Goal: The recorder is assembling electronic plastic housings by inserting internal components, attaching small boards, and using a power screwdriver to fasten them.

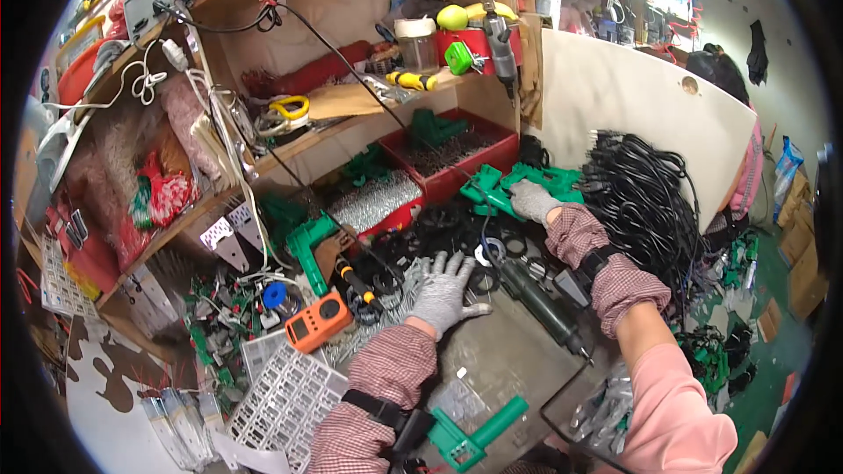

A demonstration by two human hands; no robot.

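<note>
Right hand [534,202]: It wore a grey glove and reached onto the green plastic shells [562,182]; its fingers bent over them, but I could not tell whether they grasped one.
Left hand [446,292]: It was released, with the fingers spread, near some black rings [483,279].
Green plastic shells: They lay at the far side, ahead and to the right of the left hand, just left of the black cable bundle [637,197]. Their long axis ran roughly left to right; the right hand was the nearer one.
Dark power tool [537,298]: It lay between the forearms, slanting from far left to near right.
Surface [479,342]: It was grey and worn, and carried an orange meter [318,320] and another green shell [474,434].
Room: A wooden shelf [334,127] stood behind; a person [746,167] was partly visible beyond the white board [632,101].
</note>
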